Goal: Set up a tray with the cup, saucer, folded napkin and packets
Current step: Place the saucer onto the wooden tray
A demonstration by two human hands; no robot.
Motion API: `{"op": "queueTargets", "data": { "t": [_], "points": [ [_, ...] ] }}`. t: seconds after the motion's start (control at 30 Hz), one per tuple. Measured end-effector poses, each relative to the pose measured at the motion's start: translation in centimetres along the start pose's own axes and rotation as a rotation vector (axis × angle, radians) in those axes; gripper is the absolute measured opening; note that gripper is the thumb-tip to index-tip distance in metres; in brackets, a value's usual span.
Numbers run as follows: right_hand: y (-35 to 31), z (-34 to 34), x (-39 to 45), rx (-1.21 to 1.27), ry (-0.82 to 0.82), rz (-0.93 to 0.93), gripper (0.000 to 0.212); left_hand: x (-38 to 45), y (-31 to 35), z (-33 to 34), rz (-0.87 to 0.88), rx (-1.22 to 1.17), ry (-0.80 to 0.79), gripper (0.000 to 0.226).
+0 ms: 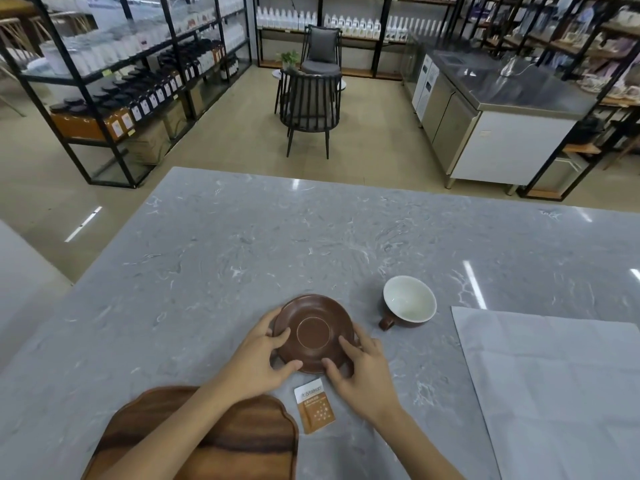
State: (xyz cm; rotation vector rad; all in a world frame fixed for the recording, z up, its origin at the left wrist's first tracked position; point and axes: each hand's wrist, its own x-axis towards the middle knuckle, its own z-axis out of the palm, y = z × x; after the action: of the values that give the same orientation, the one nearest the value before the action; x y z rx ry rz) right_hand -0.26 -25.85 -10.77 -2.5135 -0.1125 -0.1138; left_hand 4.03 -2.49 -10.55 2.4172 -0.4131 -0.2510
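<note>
Tray setup looks barely started from what we can see: the wooden tray sits at the near left edge of the grey stone table, and the part not covered by our left forearm carries nothing. We have the brown saucer in both hands, still over the table just beyond the tray and not on it. Left hand grips its left rim, thumb on top and fingers curled at the edge; right hand grips the near right rim the same way. We cannot tell whether the saucer is lifted or still resting on the table. Cup stands upright on the table to the right of the saucer, apart from it, handle toward us. 1 orange packet lies flat on the table between the tray and our right hand; we see no others. Napkin lies spread out flat at the right, not folded yet. So 0 of 4 items are placed, in our judgement. Left to do: saucer onto tray, cup onto saucer, fold napkin and place it, add the packet.
</note>
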Motion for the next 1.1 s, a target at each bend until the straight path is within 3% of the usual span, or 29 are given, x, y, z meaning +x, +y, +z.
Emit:
{"op": "queueTargets", "data": {
  "t": [0.13,0.43,0.7,1.1],
  "points": [
    [-0.1,-0.1,-0.1,0.003,-0.014,-0.02,0.066,0.0,0.1,0.0,-0.041,0.005,-0.048,0.102],
    [0.0,-0.6,-0.3,0.027,-0.095,-0.01,0.084,-0.6,0.4,0.1,-0.043,0.002,0.001,0.1],
    [-1.2,-1.6,-0.9,0.034,-0.056,-0.05,0.077,-2.6,1.0,-0.8,-0.089,-0.077,0.07,0.118],
    [-6.0,-2.5,-4.6,0.089,0.02,-0.144,0.065,-8.6,1.9,-3.8,-0.059,-0.093,0.167,0.114]
  ]
}}
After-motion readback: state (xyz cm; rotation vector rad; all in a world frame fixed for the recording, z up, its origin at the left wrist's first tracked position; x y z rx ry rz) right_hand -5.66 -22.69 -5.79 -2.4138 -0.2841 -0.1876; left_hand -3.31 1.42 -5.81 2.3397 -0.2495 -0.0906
